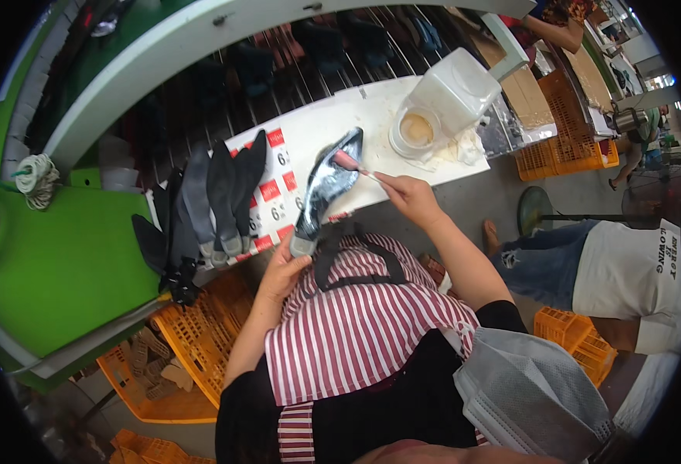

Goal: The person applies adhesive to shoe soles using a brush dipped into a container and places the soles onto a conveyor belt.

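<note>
In our left hand we hold the grey lower end of a glossy, dark shoe-shaped piece, fingers and thumb closed about it. The piece tilts up and to the right, over the white tabletop, its narrow tip pointing away from us. Our right hand is closed on the thin handle of a brush, whose pink head is against the shiny face of the piece near its upper part.

Beyond the right hand we see a translucent plastic container, its round opening toward us, with pale yellowish liquid inside. A crumpled white cloth or tissue lies just beside it. To the left of our piece, a red-and-white printed sheet covers part of the tabletop, and several dark and grey shoe-shaped pieces lie side by side along its left part. Further left we have a green surface with a coil of pale cord, and below it orange crates.
</note>
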Tool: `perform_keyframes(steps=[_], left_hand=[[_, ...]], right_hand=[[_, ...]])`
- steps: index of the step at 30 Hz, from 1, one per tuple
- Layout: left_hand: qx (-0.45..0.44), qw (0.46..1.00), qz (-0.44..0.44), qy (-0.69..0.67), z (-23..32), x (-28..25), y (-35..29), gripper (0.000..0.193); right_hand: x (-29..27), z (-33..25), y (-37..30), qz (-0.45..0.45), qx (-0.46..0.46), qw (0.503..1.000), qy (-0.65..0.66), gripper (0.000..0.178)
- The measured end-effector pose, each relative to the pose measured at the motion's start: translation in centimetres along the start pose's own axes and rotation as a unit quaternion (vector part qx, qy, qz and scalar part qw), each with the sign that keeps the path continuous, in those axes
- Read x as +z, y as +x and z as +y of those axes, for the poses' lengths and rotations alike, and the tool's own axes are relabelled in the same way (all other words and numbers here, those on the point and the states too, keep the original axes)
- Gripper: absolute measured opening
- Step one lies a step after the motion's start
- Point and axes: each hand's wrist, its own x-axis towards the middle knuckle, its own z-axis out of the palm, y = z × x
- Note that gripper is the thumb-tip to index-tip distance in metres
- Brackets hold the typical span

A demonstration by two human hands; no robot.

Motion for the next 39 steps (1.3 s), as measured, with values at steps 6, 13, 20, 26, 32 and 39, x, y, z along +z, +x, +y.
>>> perform_keyframes(steps=[6, 13, 20, 26, 32, 39], left_hand=[[0.004, 0.999, -0.04, -0.016, 2.8, 1.3, -0.5, 0.067], [0.098, 0.993, -0.059, 0.019, 8.7, 4.4, -1.8, 0.074], [0.326, 0.927, -0.095, 0.159, 19.8, 13.0, 2.9, 0.087], [0.422, 0.887, -0.124, 0.141, 30.4, 17.1, 15.8, 0.031], [0.343, 0.901, 0.193, 0.18, 37.9, 15.5, 28.5, 0.028], [0.422, 0.826, 0.239, 0.286, 39.1, 14.8, 26.9, 0.041]], right_hand=[[-1.6, 2.6, 1.1, 0.187, 0.057, 0.973, 0.126, 0.024], [-3.4, -0.1, -2.4, 0.233, 0.124, 0.94, 0.214, 0.027], [-3.0, -0.8, -4.3, 0.247, 0.171, 0.905, 0.302, 0.028], [-3.3, -1.0, -5.9, 0.242, 0.2, 0.885, 0.345, 0.028], [-3.2, -1.3, -6.9, 0.265, 0.201, 0.876, 0.349, 0.028], [-4.1, -1.0, -4.7, 0.279, 0.199, 0.895, 0.287, 0.028]])
